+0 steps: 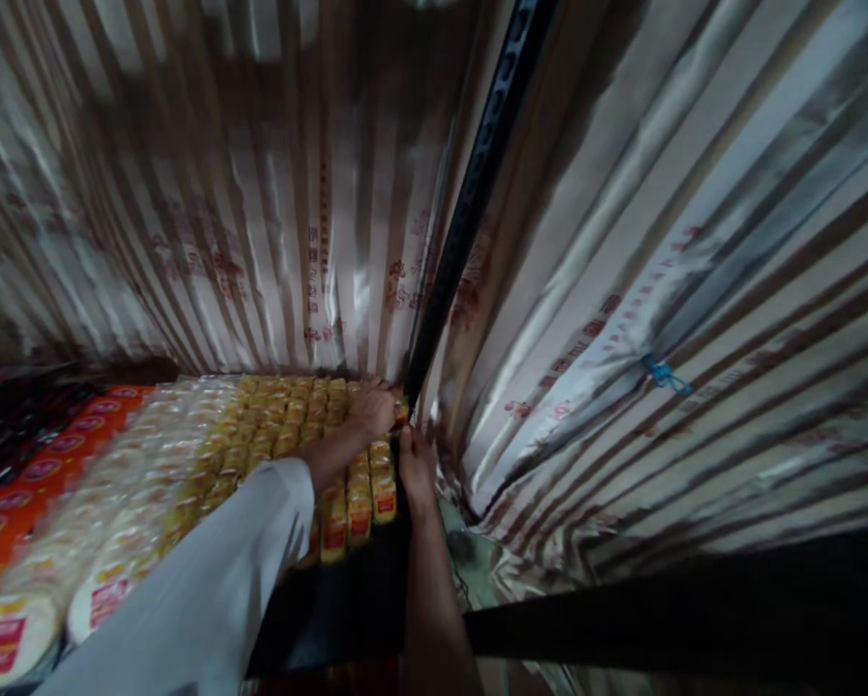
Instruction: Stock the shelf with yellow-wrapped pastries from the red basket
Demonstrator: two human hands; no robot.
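Rows of small yellow wrapped packs (289, 411) with red labels stand on a black shelf (332, 619). At the far right corner of these rows is my left hand (376, 407), its arm in a pale sleeve reaching across the packs. Its fingers bend around the end of a back row; what they hold is too small and dark to make out. My right hand (416, 459) is just below it, beside the right edge of the packs, fingers pointing up near the dark post. Blur hides whether that hand grips anything.
A black slotted post (470, 203) rises at the shelf's back right corner. Striped plastic sheeting (260, 242) hangs behind and to the right, tied with a blue string (666, 375). Clear-wrapped round white packs (14, 628) and an orange-red package strip (64, 445) lie left.
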